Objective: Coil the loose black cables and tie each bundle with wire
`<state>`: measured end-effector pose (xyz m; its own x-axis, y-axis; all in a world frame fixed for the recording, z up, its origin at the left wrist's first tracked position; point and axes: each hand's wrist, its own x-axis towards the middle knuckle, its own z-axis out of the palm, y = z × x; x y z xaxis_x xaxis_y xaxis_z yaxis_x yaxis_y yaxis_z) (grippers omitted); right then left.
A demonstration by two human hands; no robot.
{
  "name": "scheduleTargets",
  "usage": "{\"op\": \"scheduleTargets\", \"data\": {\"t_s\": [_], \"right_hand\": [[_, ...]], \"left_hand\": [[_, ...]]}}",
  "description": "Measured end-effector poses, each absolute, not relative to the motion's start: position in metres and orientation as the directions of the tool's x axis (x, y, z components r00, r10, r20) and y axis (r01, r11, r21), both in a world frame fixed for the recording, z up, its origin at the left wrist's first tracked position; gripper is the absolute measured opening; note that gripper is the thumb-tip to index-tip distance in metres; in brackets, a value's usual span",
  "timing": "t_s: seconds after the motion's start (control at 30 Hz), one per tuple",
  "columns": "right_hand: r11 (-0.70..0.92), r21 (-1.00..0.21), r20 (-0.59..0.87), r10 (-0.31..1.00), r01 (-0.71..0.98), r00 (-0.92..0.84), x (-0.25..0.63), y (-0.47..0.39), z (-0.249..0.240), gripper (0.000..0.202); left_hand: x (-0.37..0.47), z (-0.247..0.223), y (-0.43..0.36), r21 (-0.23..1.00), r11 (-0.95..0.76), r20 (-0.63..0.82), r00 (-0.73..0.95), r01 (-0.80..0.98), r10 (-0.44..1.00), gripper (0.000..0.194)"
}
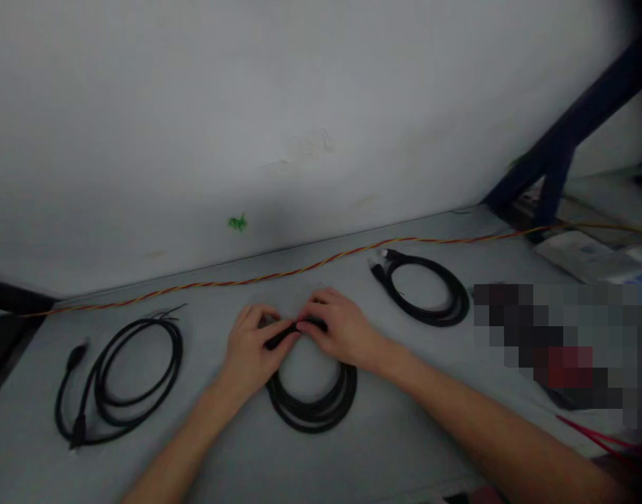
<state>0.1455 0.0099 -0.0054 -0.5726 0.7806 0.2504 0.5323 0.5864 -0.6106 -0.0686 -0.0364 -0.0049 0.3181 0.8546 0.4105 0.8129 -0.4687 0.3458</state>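
A coiled black cable (313, 416) lies on the grey table (236, 462) in the middle of the view. My left hand (255, 343) pinches a black end of this cable at the top of the coil. Right beside it, my right hand (334, 325) has its fingers closed on the cable too, with the fingertips of both hands nearly touching. What exactly lies between the fingertips is partly hidden. To the left rests a looser black cable coil (139, 374), and to the right another black coil (447, 280) with its two connectors side by side.
A twisted red and yellow wire (321, 263) runs along the table's back, before a pale wall (194, 126). Dark blue metal legs (556, 168) stand at the right, near plastic bags (583, 252). Red wires (588, 432) and a pixelated area are at the right.
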Motion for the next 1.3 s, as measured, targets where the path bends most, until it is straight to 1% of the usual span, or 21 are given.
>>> {"op": "scheduleTargets", "data": {"t_s": [0.1,0.17,0.23,0.3,0.33,0.4,0.47,0.53,0.57,0.6,0.67,0.73,0.87,0.97,1.07,1.17,1.23,1.3], "right_hand": [[0.608,-0.573,0.231,0.763,0.549,-0.604,0.147,0.011,-0.005,0.007],[0.580,-0.529,0.204,0.795,0.619,-0.571,0.149,0.015,-0.003,0.007],[0.494,-0.485,0.163,0.862,0.722,-0.480,0.155,0.021,-0.001,0.008],[0.384,-0.449,0.126,0.921,0.807,-0.368,0.162,0.028,-0.002,0.011],[0.337,-0.434,0.118,0.941,0.836,-0.318,0.166,0.032,-0.003,0.013],[0.291,-0.424,0.145,0.957,0.858,-0.253,0.173,0.037,-0.003,0.018],[0.337,-0.454,0.227,0.939,0.824,-0.259,0.178,0.036,0.002,0.022],[0.460,-0.485,0.307,0.886,0.744,-0.347,0.177,0.030,0.011,0.022],[0.531,-0.488,0.325,0.847,0.693,-0.420,0.175,0.024,0.016,0.021],[0.593,-0.483,0.314,0.804,0.644,-0.505,0.173,0.018,0.020,0.019],[0.670,-0.472,0.233,0.722,0.574,-0.651,0.165,0.004,0.024,0.017],[0.704,-0.426,0.160,0.677,0.568,-0.719,0.158,-0.009,0.020,0.015],[0.776,-0.277,0.145,0.616,0.566,-0.774,0.152,-0.024,-0.001,0.005],[0.831,-0.221,0.140,0.545,0.510,-0.827,0.155,-0.031,-0.010,0.003],[0.847,-0.234,0.122,0.512,0.477,-0.850,0.162,-0.037,-0.010,0.004],[0.823,-0.278,0.106,0.540,0.496,-0.835,0.167,-0.040,-0.008,0.003],[0.790,-0.333,0.097,0.571,0.514,-0.815,0.168,-0.042,-0.007,0.004],[0.737,-0.417,0.088,0.615,0.532,-0.784,0.168,-0.042,-0.005,0.006]], "left_hand": [[-0.075,0.000,-0.035,0.516,-0.408,0.368,0.235,0.753,0.900,0.024],[-0.082,0.006,-0.035,0.599,-0.363,0.364,0.161,0.714,0.917,0.028],[-0.091,0.013,-0.037,0.614,-0.311,0.379,0.074,0.725,0.923,0.028],[-0.098,0.018,-0.041,0.582,-0.260,0.367,0.036,0.771,0.929,0.025],[-0.099,0.019,-0.044,0.561,-0.236,0.334,0.044,0.793,0.941,0.025],[-0.098,0.021,-0.052,0.527,-0.232,0.221,0.132,0.818,0.966,0.026],[-0.092,0.022,-0.062,0.507,-0.294,0.073,0.300,0.810,0.951,0.027],[-0.084,0.023,-0.071,0.474,-0.393,-0.019,0.455,0.788,0.891,0.029],[-0.080,0.023,-0.074,0.451,-0.434,-0.044,0.505,0.780,0.862,0.027],[-0.077,0.024,-0.076,0.426,-0.463,-0.057,0.534,0.777,0.844,0.021],[-0.075,0.025,-0.077,0.390,-0.487,-0.052,0.547,0.781,0.836,0.009],[-0.078,0.026,-0.073,0.379,-0.471,-0.028,0.518,0.797,0.855,0.007],[-0.097,0.020,-0.060,0.294,-0.363,0.117,0.343,0.884,0.932,0.020],[-0.113,0.007,-0.052,0.260,-0.285,0.222,0.230,0.923,0.948,0.021],[-0.122,-0.003,-0.048,0.278,-0.265,0.262,0.193,0.923,0.946,0.021],[-0.120,-0.005,-0.049,0.309,-0.291,0.280,0.206,0.905,0.938,0.020],[-0.113,-0.003,-0.051,0.345,-0.331,0.281,0.240,0.878,0.929,0.021],[-0.104,-0.001,-0.055,0.372,-0.369,0.282,0.275,0.852,0.919,0.021]]}}
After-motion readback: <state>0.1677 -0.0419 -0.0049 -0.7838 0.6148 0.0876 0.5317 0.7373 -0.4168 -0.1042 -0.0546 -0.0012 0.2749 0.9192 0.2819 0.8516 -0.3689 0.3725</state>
